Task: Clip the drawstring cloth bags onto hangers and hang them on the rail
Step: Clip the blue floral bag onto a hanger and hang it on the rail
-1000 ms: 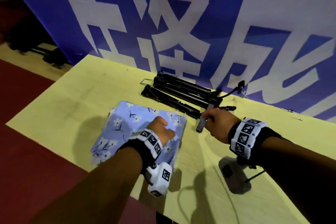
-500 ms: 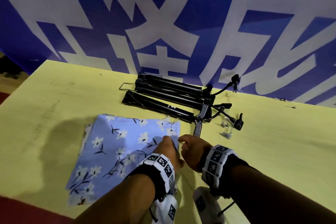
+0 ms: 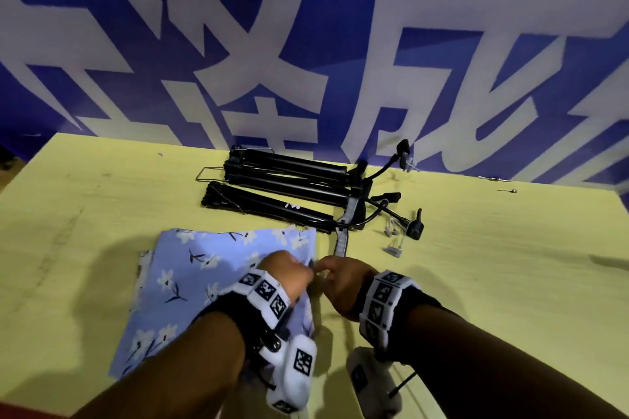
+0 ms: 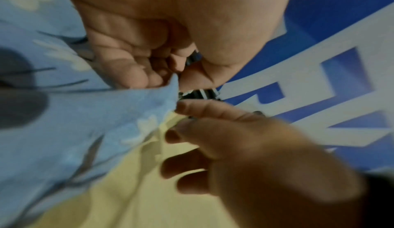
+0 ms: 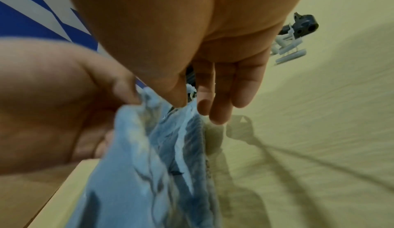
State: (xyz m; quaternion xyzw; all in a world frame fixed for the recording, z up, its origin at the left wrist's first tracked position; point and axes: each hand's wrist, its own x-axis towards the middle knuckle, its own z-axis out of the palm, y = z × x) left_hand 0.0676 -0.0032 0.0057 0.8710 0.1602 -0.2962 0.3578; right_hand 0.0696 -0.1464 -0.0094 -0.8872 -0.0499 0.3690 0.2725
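I see my left hand [image 3: 287, 270] pinching the floral cloth bag's [image 3: 190, 286] right edge; my right hand [image 3: 340, 277], fingers loosely extended, touches that edge from beside it on the yellow table [image 3: 476, 282].

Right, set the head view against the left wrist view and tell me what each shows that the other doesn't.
Only the head view shows the whole floral cloth bag lying flat on the yellow table, the black hangers stacked near the banner, and the loose clear clips. Only the left wrist view shows, from under the palm, the left hand's fingers curled on the bag's lifted edge, with the right hand's fingertips reaching in beside it. Both show the left hand, the right hand, the bag and the banner.
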